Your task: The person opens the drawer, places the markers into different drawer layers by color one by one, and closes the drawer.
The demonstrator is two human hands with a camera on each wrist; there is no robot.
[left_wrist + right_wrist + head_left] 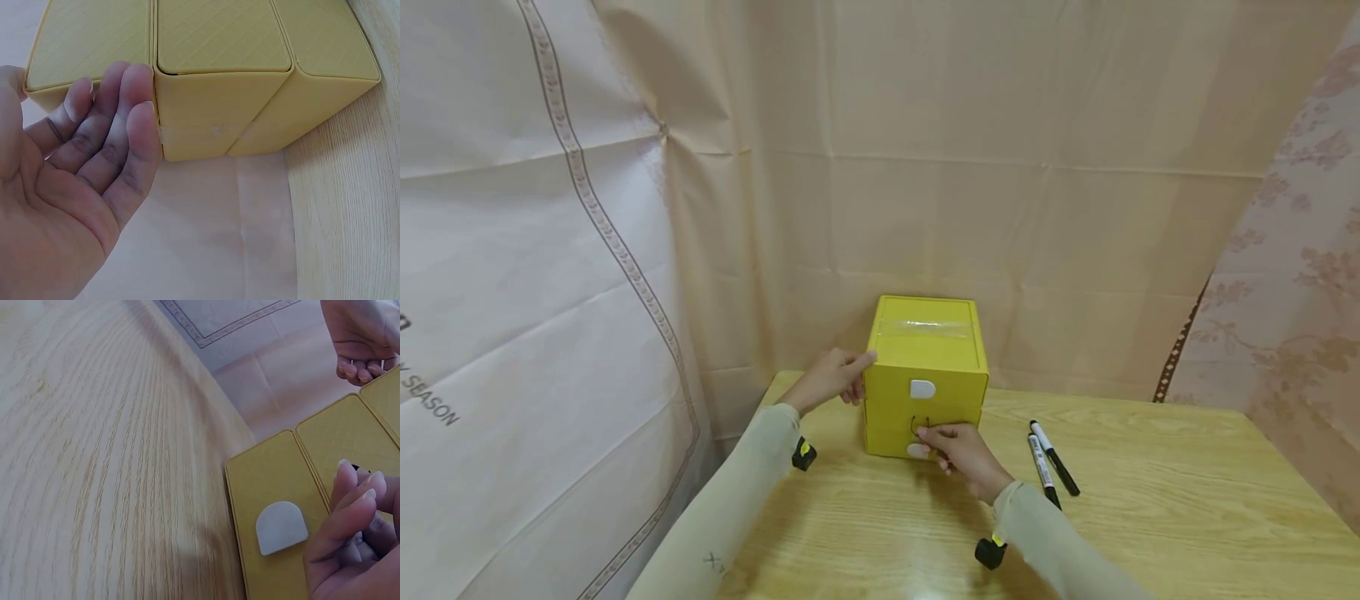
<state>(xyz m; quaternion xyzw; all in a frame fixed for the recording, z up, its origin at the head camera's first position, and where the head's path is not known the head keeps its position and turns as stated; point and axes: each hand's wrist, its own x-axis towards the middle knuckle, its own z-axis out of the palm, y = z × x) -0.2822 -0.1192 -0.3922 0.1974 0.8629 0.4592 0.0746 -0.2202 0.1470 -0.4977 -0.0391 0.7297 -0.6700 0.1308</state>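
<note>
A yellow drawer box (925, 350) of three stacked drawers stands on the table against the cloth backdrop. White tabs mark its top and bottom drawers; a thin dark cord loop (913, 423) hangs from the middle drawer's front. My right hand (962, 458) pinches the loop's lower end between thumb and fingers, just above the bottom white tab (281, 528). At the box's upper left edge, my left hand (829, 379) rests its thumb on the top. Its other fingers (142, 131) lie loosely bent beside the box's left side.
Two markers (1062, 467) with black ends lie side by side on the wooden table (1165, 483), right of the box. Clear tape (925, 328) crosses the box's top. Cloth hangs behind and on both sides.
</note>
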